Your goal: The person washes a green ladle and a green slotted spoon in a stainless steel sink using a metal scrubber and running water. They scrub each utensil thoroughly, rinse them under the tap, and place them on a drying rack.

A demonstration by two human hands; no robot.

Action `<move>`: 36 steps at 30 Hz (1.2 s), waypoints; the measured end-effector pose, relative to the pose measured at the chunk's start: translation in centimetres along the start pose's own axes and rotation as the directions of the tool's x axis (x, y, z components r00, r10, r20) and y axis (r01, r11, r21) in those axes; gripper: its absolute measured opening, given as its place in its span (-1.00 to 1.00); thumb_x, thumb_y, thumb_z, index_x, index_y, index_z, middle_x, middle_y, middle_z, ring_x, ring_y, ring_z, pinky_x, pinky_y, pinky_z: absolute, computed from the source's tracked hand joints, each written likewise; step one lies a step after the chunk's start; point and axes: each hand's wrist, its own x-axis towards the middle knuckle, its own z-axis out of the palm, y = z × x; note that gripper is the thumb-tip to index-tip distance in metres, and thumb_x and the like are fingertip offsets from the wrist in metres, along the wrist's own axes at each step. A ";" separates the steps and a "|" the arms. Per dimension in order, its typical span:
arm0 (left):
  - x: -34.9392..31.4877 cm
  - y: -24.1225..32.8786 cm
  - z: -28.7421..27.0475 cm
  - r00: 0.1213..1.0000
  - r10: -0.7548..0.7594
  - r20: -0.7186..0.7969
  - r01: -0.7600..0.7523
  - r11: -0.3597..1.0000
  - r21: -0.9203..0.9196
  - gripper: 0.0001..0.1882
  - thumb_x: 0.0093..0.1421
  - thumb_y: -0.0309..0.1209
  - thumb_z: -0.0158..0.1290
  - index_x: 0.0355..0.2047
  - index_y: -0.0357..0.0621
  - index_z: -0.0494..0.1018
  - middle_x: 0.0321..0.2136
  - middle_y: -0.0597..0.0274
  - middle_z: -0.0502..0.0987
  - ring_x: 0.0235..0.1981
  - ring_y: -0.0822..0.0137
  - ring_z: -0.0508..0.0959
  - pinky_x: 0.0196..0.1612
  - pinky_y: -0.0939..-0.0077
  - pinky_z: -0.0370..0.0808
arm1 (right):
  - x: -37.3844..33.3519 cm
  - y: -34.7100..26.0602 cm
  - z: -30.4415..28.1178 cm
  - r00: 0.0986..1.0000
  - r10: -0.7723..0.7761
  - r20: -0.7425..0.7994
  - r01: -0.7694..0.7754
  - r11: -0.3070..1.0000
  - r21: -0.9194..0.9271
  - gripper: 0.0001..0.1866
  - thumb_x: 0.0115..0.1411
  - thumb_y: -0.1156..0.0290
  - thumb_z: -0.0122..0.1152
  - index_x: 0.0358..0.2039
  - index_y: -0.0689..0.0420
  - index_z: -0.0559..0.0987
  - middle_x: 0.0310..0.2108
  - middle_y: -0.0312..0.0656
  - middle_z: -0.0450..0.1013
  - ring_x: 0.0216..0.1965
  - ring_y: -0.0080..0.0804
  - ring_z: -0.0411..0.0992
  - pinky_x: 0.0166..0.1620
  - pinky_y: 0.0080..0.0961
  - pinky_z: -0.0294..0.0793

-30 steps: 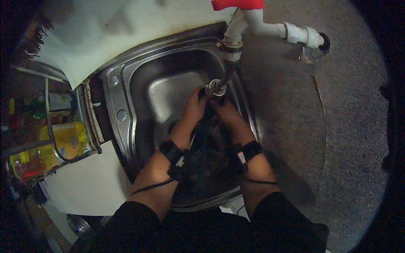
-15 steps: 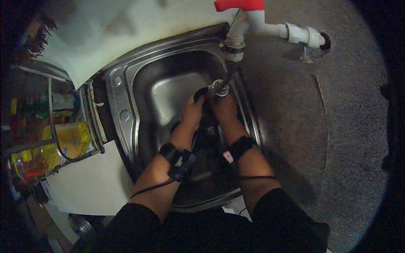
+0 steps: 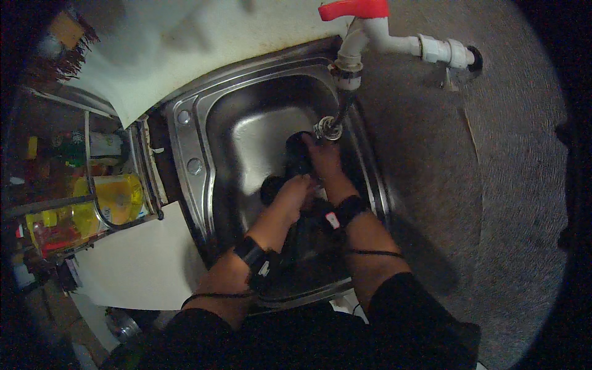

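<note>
Both hands are down inside a steel sink. My right hand is closed on a dark rounded black thing, just below the tap's outlet. Its kind does not show in the dim light. Nearer to me, my left hand has its fingers curled in beside the right wrist, against more of the black material. Whether this is one piece or two I cannot tell. The left fingertips are partly hidden and blurred.
A white pipe tap with a red handle rises at the sink's far right, by a grey wall. At the left stands a wire rack holding yellow containers. A white panel lies below it.
My left hand has pulled back toward me, from near the outlet to beside my right wrist. More of the black thing now shows. The view has shifted slightly.
</note>
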 end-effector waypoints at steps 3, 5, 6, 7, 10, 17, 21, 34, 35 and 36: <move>-1.2 0.6 -2.2 0.998 0.027 0.060 -0.024 0.998 -0.063 -0.80 0.17 -0.22 -0.20 -0.42 -0.04 0.31 -0.66 0.41 0.25 -0.73 0.54 0.17 -0.72 0.63 0.08 | -1.2 -0.9 0.0 0.979 0.084 0.187 -0.034 0.966 -0.255 -0.66 0.11 0.33 -0.05 -0.14 0.25 0.34 -0.20 0.08 0.34 -0.23 -0.17 0.38 -0.25 -0.35 0.35; -1.6 1.3 -2.9 0.986 0.002 0.166 0.037 0.972 -0.234 -0.81 0.17 -0.25 -0.18 -0.42 -0.07 0.30 -0.67 0.41 0.22 -0.75 0.55 0.15 -0.74 0.64 0.06 | -1.9 -1.9 -0.7 0.939 0.251 0.234 -0.205 0.957 -0.203 -0.64 0.10 0.34 -0.05 -0.13 0.28 0.33 -0.20 0.09 0.34 -0.28 -0.13 0.39 -0.25 -0.33 0.35; -1.7 1.5 -3.0 0.981 -0.043 0.191 0.103 0.944 -0.314 -0.81 0.17 -0.26 -0.18 -0.43 -0.09 0.30 -0.68 0.41 0.21 -0.76 0.55 0.14 -0.75 0.64 0.05 | -2.1 -2.6 -1.3 0.929 0.321 0.186 -0.319 0.947 -0.041 -0.64 0.09 0.35 -0.05 -0.13 0.29 0.32 -0.21 0.09 0.34 -0.30 -0.11 0.39 -0.25 -0.32 0.35; -1.7 1.7 -2.9 0.975 -0.035 0.220 0.096 0.958 -0.271 -0.82 0.15 -0.26 -0.15 -0.43 -0.09 0.31 -0.69 0.42 0.21 -0.77 0.56 0.13 -0.75 0.66 0.05 | -2.3 -3.2 -2.0 0.920 0.363 0.145 -0.382 0.914 0.138 -0.64 0.09 0.35 -0.05 -0.13 0.30 0.32 -0.23 0.09 0.34 -0.32 -0.10 0.39 -0.25 -0.32 0.36; -1.2 1.8 -1.7 0.971 -0.066 0.229 0.117 0.969 -0.217 -0.83 0.11 -0.28 -0.11 -0.43 -0.12 0.32 -0.72 0.43 0.19 -0.78 0.56 0.11 -0.76 0.69 0.05 | -2.4 -4.7 -6.3 0.956 0.163 0.244 -0.027 0.878 -0.478 -0.65 0.07 0.37 -0.03 -0.14 0.25 0.34 -0.29 0.09 0.37 -0.34 -0.08 0.40 -0.25 -0.31 0.36; -0.7 2.5 0.7 0.967 -0.053 0.249 0.123 0.954 -0.275 -0.83 0.15 -0.38 -0.18 -0.47 -0.23 0.30 -0.69 0.35 0.21 -0.75 0.51 0.14 -0.75 0.66 0.04 | 1.9 -13.8 -17.8 0.995 0.003 -0.096 -0.003 1.000 -0.001 -0.77 0.05 0.39 0.04 -0.27 0.18 0.45 -0.35 -0.06 0.41 -0.38 -0.18 0.39 -0.25 -0.37 0.36; -4.3 2.8 0.0 0.980 -0.060 0.188 0.080 0.992 -0.102 -0.87 0.12 -0.44 -0.17 -0.46 -0.25 0.32 -0.73 0.36 0.20 -0.74 0.53 0.17 -0.75 0.70 0.05 | 8.1 -19.9 -22.1 0.816 -0.533 -0.224 0.431 0.819 -0.380 -0.80 0.02 0.40 0.07 -0.29 0.11 0.48 -0.35 -0.09 0.41 -0.24 -0.20 0.34 -0.17 -0.35 0.31; -14.4 3.9 -6.1 0.952 0.014 0.307 0.056 0.974 -0.220 -0.75 0.18 -0.24 -0.19 -0.32 -0.14 0.34 -0.65 0.43 0.28 -0.72 0.57 0.17 -0.70 0.72 0.12 | 15.9 -24.0 -19.9 0.949 -0.312 0.045 0.253 0.670 -0.697 -0.74 -0.03 0.25 0.11 -0.32 0.05 0.50 -0.34 -0.14 0.40 -0.25 -0.14 0.33 -0.21 -0.29 0.32; -15.0 4.3 -6.3 0.960 0.026 0.278 0.038 0.974 -0.223 -0.75 0.18 -0.22 -0.20 -0.36 -0.14 0.34 -0.65 0.42 0.26 -0.71 0.57 0.18 -0.70 0.73 0.10 | 14.7 -24.0 -19.6 0.915 -0.402 -0.046 0.257 0.664 -0.703 -0.73 -0.03 0.25 0.11 -0.30 0.06 0.50 -0.36 -0.12 0.40 -0.26 -0.14 0.34 -0.21 -0.28 0.31; -15.4 4.9 -6.4 0.967 0.038 0.252 0.020 0.974 -0.224 -0.73 0.19 -0.20 -0.21 -0.40 -0.13 0.34 -0.66 0.42 0.23 -0.70 0.57 0.18 -0.70 0.73 0.09 | 13.6 -24.1 -19.3 0.874 -0.479 -0.087 0.315 0.692 -0.650 -0.73 -0.03 0.27 0.11 -0.30 0.09 0.49 -0.35 -0.10 0.39 -0.26 -0.13 0.33 -0.20 -0.28 0.31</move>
